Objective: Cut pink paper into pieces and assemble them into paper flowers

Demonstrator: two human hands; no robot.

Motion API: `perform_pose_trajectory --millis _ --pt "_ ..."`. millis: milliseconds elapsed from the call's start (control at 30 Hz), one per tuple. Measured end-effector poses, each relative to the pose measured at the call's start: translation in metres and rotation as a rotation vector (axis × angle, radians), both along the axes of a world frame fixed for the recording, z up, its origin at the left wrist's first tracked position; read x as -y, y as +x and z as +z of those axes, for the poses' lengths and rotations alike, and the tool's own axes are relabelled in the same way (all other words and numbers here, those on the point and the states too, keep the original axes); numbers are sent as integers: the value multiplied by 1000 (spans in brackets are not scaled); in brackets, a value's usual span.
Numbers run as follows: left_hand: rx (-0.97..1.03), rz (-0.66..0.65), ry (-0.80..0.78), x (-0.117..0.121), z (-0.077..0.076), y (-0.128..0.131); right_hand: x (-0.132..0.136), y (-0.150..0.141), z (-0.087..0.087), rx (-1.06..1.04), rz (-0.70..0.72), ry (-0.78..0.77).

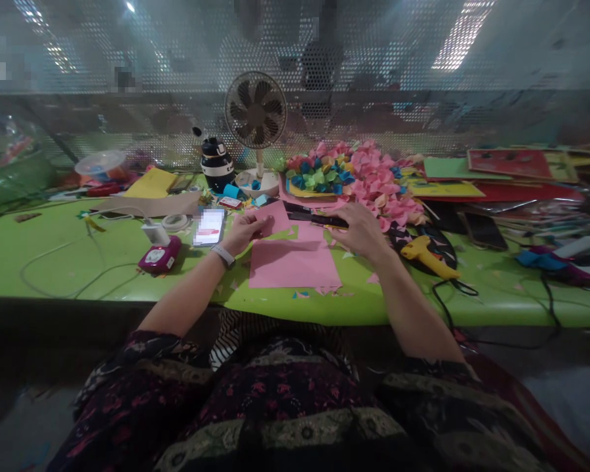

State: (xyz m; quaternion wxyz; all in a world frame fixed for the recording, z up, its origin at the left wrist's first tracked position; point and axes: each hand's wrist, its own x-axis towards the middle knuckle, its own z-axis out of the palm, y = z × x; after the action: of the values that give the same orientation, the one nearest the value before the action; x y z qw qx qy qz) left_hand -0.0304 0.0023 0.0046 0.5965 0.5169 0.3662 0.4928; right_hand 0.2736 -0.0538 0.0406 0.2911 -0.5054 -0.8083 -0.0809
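Observation:
My left hand (247, 231) is closed, pinching a piece of pink paper (276, 218) between thumb and fingers. To its right, my right hand (360, 229) curls over the end of a long black tool (319, 217). Two narrow dark arms of this tool point left toward the pink piece, and yellow shows along its side; its exact kind is unclear. Below both hands a larger pink sheet (295, 265) lies flat on the green table (270, 308). Small paper scraps surround the sheet.
Folded paper flowers (373, 174) are heaped behind my right hand. A yellow glue gun (430, 257) with a black cord lies to the right. On the left are a lit phone (209, 227) and a purple power socket (160, 255). A fan (256, 110) and bottle (217, 164) stand behind.

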Motion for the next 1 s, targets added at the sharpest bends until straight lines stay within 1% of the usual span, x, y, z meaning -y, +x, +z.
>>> perform_pose_trajectory --millis 133,333,567,767,900,1000 --pt "10 4 3 -2 -1 -1 2 0 1 30 -5 -34" --pt "29 -9 -25 4 4 3 3 -7 0 83 7 -40" --pt "44 9 -27 4 5 4 -1 0 0 5 -16 8" --pt "44 6 -21 4 5 3 0 0 -1 11 -4 -11" --pt "21 -4 -10 3 4 2 0 2 1 -7 -43 12" --pt "24 -7 -13 4 4 2 2 1 3 18 -42 -17"
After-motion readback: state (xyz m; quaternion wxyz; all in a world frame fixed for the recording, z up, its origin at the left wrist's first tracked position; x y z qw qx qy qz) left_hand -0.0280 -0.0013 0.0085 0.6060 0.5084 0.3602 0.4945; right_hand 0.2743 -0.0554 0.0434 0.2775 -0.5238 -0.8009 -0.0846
